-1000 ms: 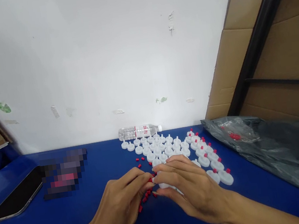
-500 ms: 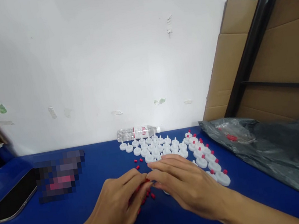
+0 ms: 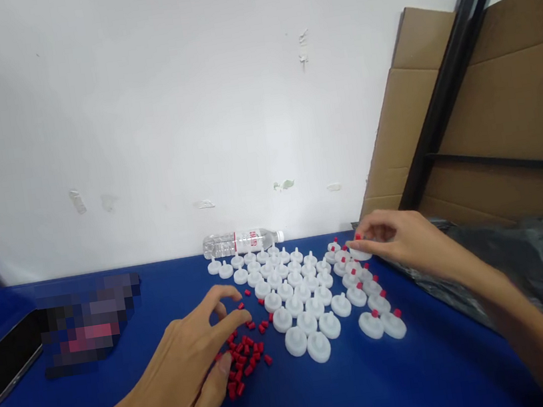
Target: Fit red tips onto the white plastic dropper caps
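While the left hand (image 3: 187,357) hovers, thumb and fingers spread, beside loose red caps (image 3: 248,370), the right hand (image 3: 400,236), well apart, has its fingertips at a red-topped white lid (image 3: 359,254); grip cannot be told. Between the 2 hands, uncapped white lids (image 3: 294,306) stand on the surface (image 3: 290,406).

soft, bright light fills the wall (image 3: 162,111) above the bottle (image 3: 242,242). below the bottle, the table (image 3: 358,387) reads dark. right of it, pale glints streak the bag (image 3: 522,262), the right hand (image 3: 400,236) looks slightly blurred, and wide-angle stretch slants the post (image 3: 442,92). left of it, blocky pixels mask a patch (image 3: 96,316).
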Demonstrator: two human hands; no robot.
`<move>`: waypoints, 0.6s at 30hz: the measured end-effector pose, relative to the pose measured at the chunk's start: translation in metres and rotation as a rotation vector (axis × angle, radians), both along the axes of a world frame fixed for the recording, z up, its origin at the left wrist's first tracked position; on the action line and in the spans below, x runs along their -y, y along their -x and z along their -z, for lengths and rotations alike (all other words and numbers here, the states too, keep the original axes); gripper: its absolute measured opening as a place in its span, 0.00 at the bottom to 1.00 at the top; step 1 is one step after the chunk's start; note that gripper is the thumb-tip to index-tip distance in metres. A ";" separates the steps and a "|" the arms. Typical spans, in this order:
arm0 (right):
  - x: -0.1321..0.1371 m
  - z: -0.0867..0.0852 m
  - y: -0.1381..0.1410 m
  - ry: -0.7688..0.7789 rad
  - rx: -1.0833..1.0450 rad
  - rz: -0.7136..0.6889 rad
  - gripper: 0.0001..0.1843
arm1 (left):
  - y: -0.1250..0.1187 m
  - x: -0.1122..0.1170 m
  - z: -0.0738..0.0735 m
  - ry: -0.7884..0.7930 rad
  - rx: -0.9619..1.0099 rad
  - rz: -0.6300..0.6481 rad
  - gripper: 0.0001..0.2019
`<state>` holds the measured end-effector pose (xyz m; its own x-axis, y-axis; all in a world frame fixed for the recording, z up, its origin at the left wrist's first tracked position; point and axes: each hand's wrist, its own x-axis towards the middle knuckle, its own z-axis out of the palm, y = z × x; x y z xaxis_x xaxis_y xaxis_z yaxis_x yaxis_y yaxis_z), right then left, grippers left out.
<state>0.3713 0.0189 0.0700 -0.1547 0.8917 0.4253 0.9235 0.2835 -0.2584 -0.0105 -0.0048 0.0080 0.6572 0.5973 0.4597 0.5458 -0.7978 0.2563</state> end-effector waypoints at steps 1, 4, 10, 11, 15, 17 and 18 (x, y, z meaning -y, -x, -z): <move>-0.001 0.001 -0.008 0.105 0.005 -0.014 0.20 | 0.000 -0.001 0.001 0.004 0.000 -0.022 0.21; -0.003 0.006 -0.023 0.364 0.027 -0.113 0.16 | 0.001 -0.004 0.004 0.008 0.010 -0.073 0.22; 0.001 0.006 -0.024 0.483 0.027 -0.174 0.14 | 0.002 -0.006 0.008 -0.031 -0.010 -0.054 0.23; 0.002 0.006 -0.022 0.489 0.038 -0.171 0.13 | 0.002 -0.006 0.009 -0.049 -0.015 -0.041 0.23; 0.000 0.008 -0.018 0.494 0.064 -0.166 0.13 | 0.003 -0.009 0.010 -0.142 -0.024 0.035 0.23; -0.002 0.010 -0.018 0.484 0.064 -0.169 0.12 | 0.004 -0.010 0.009 -0.197 -0.015 0.063 0.22; -0.003 0.010 -0.018 0.483 0.062 -0.170 0.12 | 0.004 -0.011 0.009 -0.224 -0.012 0.071 0.22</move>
